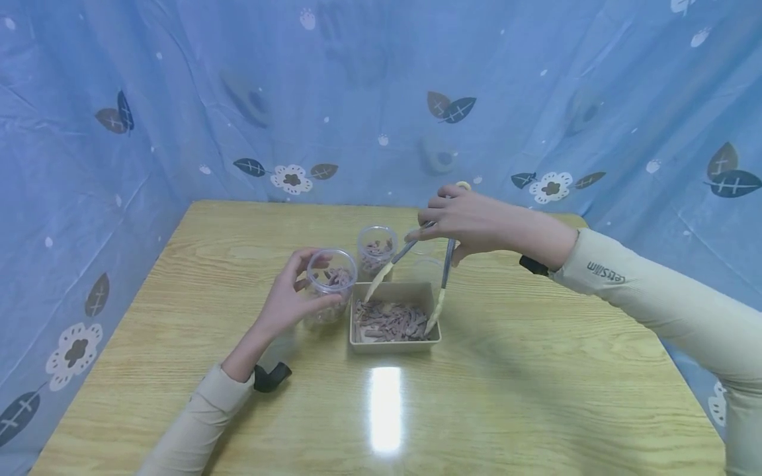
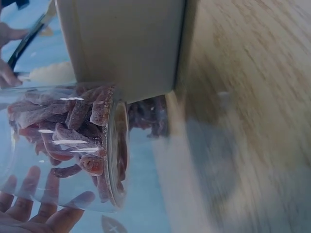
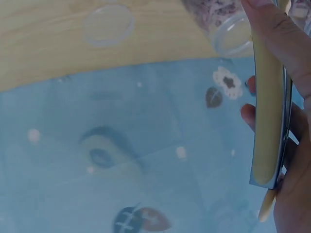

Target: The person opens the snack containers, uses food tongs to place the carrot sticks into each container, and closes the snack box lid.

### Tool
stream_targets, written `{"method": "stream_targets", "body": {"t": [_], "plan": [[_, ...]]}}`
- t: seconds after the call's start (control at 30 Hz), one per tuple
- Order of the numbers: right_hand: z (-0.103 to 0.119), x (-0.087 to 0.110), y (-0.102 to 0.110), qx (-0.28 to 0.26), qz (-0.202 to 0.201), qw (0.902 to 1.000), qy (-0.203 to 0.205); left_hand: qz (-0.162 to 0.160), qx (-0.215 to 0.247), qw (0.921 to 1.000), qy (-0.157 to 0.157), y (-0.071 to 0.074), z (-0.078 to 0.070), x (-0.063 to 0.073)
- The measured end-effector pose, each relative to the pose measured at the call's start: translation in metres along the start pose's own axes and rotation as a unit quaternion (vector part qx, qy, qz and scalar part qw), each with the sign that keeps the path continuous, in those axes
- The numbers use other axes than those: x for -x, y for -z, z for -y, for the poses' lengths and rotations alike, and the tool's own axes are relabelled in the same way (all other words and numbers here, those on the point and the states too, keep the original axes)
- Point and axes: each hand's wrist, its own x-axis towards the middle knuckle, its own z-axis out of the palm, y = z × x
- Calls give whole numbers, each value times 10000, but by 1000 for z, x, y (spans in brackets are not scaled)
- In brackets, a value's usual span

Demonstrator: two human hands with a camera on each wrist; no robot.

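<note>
My left hand (image 1: 287, 294) grips a clear plastic jar (image 1: 331, 288) just left of the beige box. In the left wrist view, dried reddish-brown strips (image 2: 73, 128) fill the lower part of that jar. With my right hand (image 1: 479, 221) I hold tongs (image 1: 449, 264) that have dark arms and cream tips. Both tips reach down into the beige rectangular box (image 1: 395, 347), spread apart at its left and right sides. Loose strips (image 1: 395, 322) cover the box floor. Seen by the right wrist camera, the tongs' cream handle (image 3: 268, 111) lies under my thumb.
A second clear jar (image 1: 377, 250) with strips in it stands upright behind the box. On the wood table (image 1: 536, 370), a transparent round lid (image 3: 109, 25) lies to the right of that jar. A blue patterned curtain (image 1: 369, 99) hangs along the table's back and sides.
</note>
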Motion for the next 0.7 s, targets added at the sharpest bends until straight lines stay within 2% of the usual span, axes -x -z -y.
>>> {"method": "stream_targets", "body": {"t": [0.1,0.37,0.5,0.7], "plan": [[1,-15,3,291,90,9992,256,51,-39,10000,-60,0,-8,2],[7,-44,-8,727,146,9941,794,84,-12,10000,-13,-2,-8,2],[10,-52,-14,1020,142,9899,975,102,-8,9999,-11,-3,-7,2],[10,-52,-20,1289,117,9866,997,135,-60,9999,-64,-3,-8,2]]}}
